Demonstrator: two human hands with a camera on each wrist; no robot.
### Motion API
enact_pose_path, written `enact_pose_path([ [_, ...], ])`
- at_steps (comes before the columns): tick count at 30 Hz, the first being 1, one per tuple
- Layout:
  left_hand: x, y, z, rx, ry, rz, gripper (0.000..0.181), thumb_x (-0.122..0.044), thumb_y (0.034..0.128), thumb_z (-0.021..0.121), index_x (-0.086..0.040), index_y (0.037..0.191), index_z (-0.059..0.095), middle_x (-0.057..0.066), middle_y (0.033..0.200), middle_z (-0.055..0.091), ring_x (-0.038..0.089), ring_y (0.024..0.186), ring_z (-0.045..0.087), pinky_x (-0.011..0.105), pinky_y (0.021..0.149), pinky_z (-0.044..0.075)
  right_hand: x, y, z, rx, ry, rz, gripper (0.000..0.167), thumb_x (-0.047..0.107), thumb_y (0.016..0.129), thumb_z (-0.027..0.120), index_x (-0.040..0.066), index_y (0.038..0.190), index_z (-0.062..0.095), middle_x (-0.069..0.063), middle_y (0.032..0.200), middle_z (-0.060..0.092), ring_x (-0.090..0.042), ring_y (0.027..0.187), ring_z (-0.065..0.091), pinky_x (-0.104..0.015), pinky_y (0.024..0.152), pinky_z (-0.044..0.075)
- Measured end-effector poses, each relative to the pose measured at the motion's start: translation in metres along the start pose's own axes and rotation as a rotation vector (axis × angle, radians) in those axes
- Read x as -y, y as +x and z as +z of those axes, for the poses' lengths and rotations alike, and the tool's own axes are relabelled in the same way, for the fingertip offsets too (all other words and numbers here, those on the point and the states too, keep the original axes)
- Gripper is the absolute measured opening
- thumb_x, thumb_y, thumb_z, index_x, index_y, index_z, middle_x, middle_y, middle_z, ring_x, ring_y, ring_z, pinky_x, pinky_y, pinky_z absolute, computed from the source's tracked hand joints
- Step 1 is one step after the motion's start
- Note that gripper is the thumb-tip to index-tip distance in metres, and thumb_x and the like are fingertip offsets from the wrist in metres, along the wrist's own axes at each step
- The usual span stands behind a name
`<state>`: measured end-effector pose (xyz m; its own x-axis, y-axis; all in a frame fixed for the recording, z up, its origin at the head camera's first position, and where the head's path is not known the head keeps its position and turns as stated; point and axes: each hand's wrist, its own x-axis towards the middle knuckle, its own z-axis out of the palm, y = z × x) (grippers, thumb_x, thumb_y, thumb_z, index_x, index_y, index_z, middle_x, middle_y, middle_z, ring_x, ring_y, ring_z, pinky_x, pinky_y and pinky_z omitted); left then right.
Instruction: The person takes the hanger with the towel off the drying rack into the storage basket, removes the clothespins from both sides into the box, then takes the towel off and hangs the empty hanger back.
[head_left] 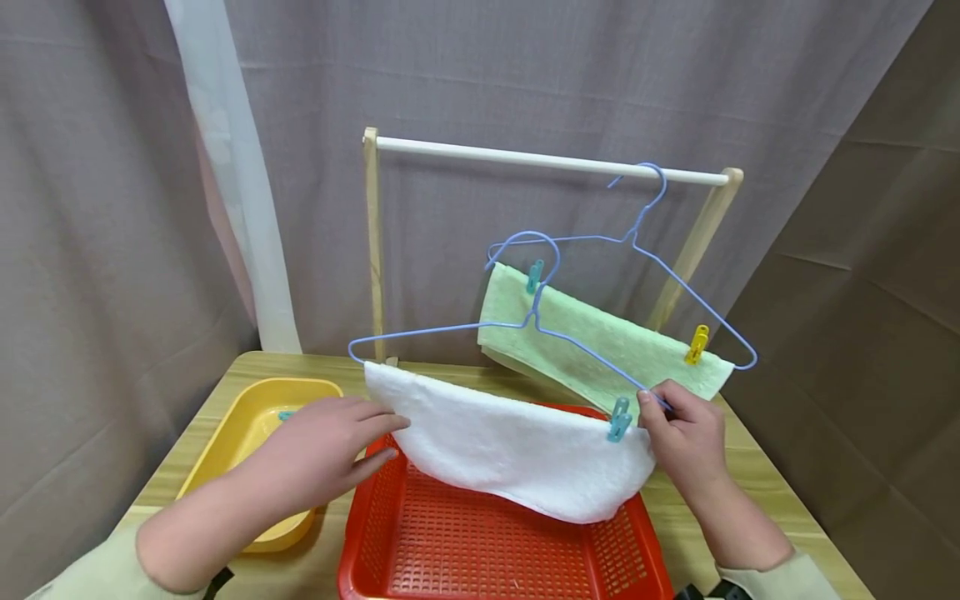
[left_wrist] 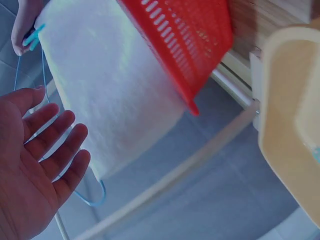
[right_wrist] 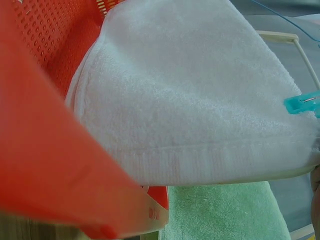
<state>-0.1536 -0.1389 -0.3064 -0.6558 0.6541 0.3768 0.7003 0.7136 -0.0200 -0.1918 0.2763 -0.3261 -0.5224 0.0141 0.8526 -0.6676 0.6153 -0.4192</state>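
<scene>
A blue wire hanger [head_left: 442, 330] carries a white towel [head_left: 495, 442] folded over its lower bar. One teal clothespin [head_left: 619, 420] clips the towel near its right end. My right hand [head_left: 686, 429] grips the hanger's right corner beside that clothespin. Near the towel's left end is my left hand [head_left: 337, 437], its fingers extended and relaxed; in the left wrist view the palm [left_wrist: 35, 175] faces up with nothing in it. Below the towel stands a red perforated basket [head_left: 480, 533].
Behind, a second blue hanger [head_left: 690, 287] hangs from the rack's white rod [head_left: 525, 156]. A green towel [head_left: 585, 333] is on it, with a teal clothespin [head_left: 535, 276] and a yellow clothespin [head_left: 697, 344]. A yellow tray [head_left: 225, 433] sits at the left, a teal piece inside.
</scene>
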Motion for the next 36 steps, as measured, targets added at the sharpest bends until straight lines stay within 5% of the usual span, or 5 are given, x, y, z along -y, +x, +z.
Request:
enact_pose_path([
  [9,-0.017,0.031,0.004,-0.042,0.01,0.149,0.031,-0.032,0.091,0.071,-0.018,0.119,0.07,-0.005,0.108,0.068,0.015,0.102,0.063,0.037,0.089,0.053,0.0,-0.001,0.002,-0.004,0.052,-0.013,0.026,-0.016,0.075,0.063,0.004,0.06,0.056,0.009,0.052,0.049,0.0,0.05,0.038,-0.02,0.042,0.027],
  [17,-0.038,0.058,0.008,-0.031,0.01,0.21,0.028,-0.033,0.095,0.065,-0.02,0.12,0.069,-0.006,0.111,0.067,0.014,0.104,0.063,0.035,0.091,0.051,0.001,0.0,0.001,0.002,0.045,-0.025,0.027,-0.016,0.075,0.063,0.005,0.059,0.056,0.008,0.053,0.049,0.0,0.05,0.038,-0.02,0.043,0.027],
  [28,-0.052,0.082,0.012,-0.046,-0.066,0.226,0.027,-0.033,0.0977,0.061,-0.021,0.121,0.069,-0.007,0.114,0.066,0.014,0.108,0.061,0.034,0.097,0.048,0.004,0.002,0.0,0.006,0.015,-0.043,0.026,-0.014,0.075,0.064,0.006,0.06,0.056,0.007,0.053,0.048,0.0,0.05,0.037,-0.021,0.043,0.027],
  [36,-0.065,0.103,0.018,-0.091,-0.111,0.175,0.03,-0.031,0.097,0.062,-0.02,0.125,0.066,-0.007,0.118,0.064,0.014,0.109,0.059,0.035,0.095,0.047,0.006,0.002,-0.001,0.011,0.014,-0.046,0.026,-0.014,0.076,0.064,0.006,0.06,0.056,0.006,0.053,0.047,0.0,0.05,0.036,-0.022,0.042,0.026],
])
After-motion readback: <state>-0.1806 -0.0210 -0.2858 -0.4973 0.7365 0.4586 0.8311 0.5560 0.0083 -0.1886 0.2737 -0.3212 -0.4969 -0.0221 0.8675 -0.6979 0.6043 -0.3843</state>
